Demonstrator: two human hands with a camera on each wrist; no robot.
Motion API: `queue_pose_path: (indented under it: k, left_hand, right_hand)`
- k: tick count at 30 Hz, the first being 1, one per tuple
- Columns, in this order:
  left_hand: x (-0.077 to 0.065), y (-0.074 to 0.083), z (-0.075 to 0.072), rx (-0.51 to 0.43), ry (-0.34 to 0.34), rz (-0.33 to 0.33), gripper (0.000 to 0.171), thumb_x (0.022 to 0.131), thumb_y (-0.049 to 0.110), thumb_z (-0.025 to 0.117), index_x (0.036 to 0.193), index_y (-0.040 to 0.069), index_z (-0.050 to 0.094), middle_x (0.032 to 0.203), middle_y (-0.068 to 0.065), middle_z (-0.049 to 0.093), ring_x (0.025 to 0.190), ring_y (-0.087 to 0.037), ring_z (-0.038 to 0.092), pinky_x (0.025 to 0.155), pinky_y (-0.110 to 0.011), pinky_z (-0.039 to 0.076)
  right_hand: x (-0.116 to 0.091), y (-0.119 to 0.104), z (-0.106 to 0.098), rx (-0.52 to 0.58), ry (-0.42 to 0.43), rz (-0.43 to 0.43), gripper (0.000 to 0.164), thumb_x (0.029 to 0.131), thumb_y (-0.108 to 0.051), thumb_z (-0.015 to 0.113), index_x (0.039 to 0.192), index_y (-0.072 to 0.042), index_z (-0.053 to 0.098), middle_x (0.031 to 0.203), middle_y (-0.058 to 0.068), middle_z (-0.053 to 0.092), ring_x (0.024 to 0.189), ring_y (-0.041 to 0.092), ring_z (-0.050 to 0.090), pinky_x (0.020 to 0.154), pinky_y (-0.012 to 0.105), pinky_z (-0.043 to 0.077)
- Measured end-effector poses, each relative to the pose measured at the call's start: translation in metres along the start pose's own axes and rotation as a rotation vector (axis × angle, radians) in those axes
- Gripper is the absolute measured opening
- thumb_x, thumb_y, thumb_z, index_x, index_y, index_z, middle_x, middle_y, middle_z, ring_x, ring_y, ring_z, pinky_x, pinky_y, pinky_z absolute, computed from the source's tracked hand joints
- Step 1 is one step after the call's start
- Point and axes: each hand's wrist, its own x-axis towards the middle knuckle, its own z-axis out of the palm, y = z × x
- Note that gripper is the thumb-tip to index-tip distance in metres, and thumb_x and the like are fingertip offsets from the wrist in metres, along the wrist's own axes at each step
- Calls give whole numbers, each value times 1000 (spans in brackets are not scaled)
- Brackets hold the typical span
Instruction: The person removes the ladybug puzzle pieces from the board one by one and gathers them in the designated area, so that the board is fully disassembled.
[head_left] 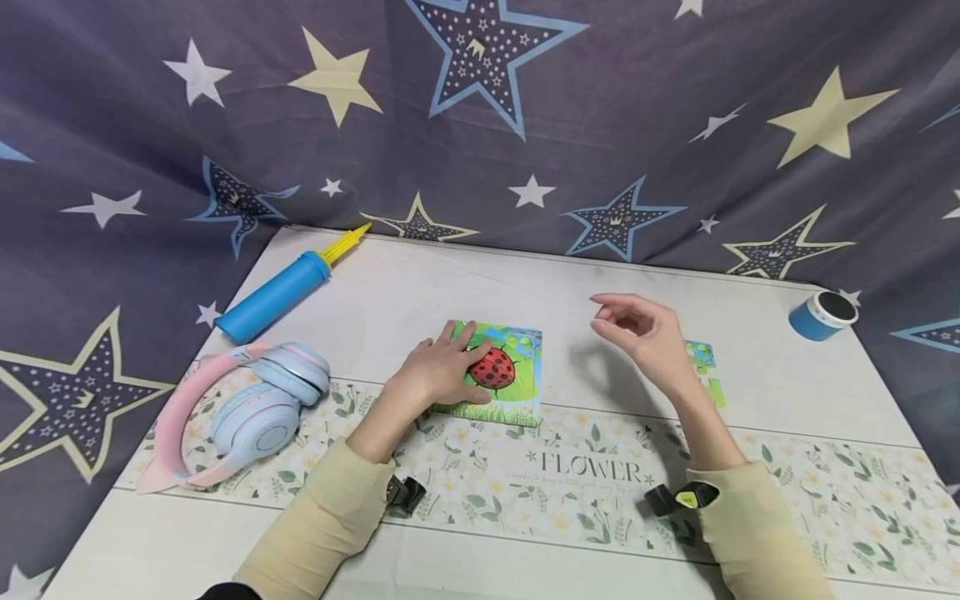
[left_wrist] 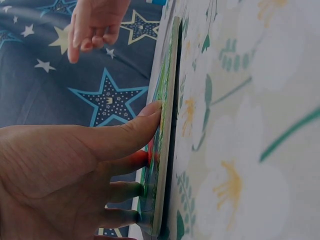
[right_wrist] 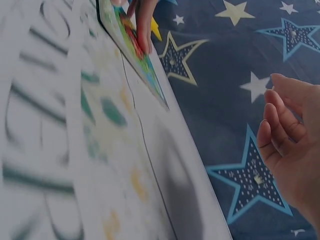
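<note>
A square ladybug picture board (head_left: 525, 383), green with a red spotted ladybug, lies flat at the middle of the table. My left hand (head_left: 444, 372) rests on its left half, fingers spread and straight. In the left wrist view the thumb and fingertips touch the top face of the board (left_wrist: 164, 150), whose thin edge shows. To the right, my right hand (head_left: 637, 333) is raised above the table with loosely bent fingers and nothing in them. Small green and blue printed pieces (head_left: 702, 354) lie behind the right forearm, partly hidden by it.
Pink and blue headphones (head_left: 258, 417) lie at the left. Behind them is a blue hand pump (head_left: 277, 296) with a yellow nozzle. A blue jar-like container (head_left: 821, 317) with a white rim lies at the far right. A star-patterned curtain (head_left: 480, 167) hangs behind the table.
</note>
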Motion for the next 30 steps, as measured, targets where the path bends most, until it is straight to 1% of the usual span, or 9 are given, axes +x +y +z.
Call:
queue_pose_path:
  k: [3,8,15,18,20,23,27,30]
  left_hand:
    - [0,1,-1,-2,0,0,89,94,56,69,165,23,27,176,-11,6,162,-39,4,128,-60,23]
    - [1,1,0,-2,10,5,88,94,55,70,165,22,28,175,-12,8,162,-40,5,127,-61,25]
    - [2,1,1,1,7,4,88,94,55,70,165,23,28,175,-12,8,162,-40,6,127,-61,25]
    - [2,0,2,4,6,4,88,94,55,70,165,23,28,175,-12,8,162,-41,6,126,-61,25]
    - [2,0,2,4,7,3,88,94,55,69,164,23,29,175,-13,9,162,-41,7,126,-62,26]
    - [1,0,2,4,7,1,88,94,56,69,164,23,29,175,-12,9,162,-41,7,126,-62,26]
    - [1,1,2,5,10,0,88,93,56,69,164,23,29,175,-12,9,162,-40,6,127,-61,25]
    - [2,1,2,7,14,1,88,93,56,69,164,23,29,175,-13,10,162,-40,7,126,-62,26]
  right_hand:
    - [1,-2,9,-11,-22,-9,34,91,-1,76,123,6,70,90,-10,72,83,6,67,79,16,56]
    - [0,-4,24,-29,-87,-4,35,90,0,76,125,-2,72,92,-7,72,84,8,67,83,19,57]
    - [-3,0,38,-90,-206,28,43,89,-1,76,132,-4,68,102,15,72,87,7,67,86,20,57]
    - [-4,3,43,-107,-265,39,45,90,-3,77,134,-6,67,106,18,71,89,8,66,86,22,57]
    - [-5,3,46,-111,-302,52,47,90,-5,77,135,-5,66,108,18,71,92,11,67,86,24,58]
    - [-7,4,51,-124,-362,65,50,90,-5,78,137,-4,64,113,19,71,96,19,68,88,28,59]
    - [-9,3,56,-140,-440,69,56,87,-4,80,140,-4,62,119,19,70,104,31,68,95,38,59]
    - [-11,4,59,-155,-476,64,59,85,-2,82,140,-5,62,121,19,70,106,34,68,96,45,59]
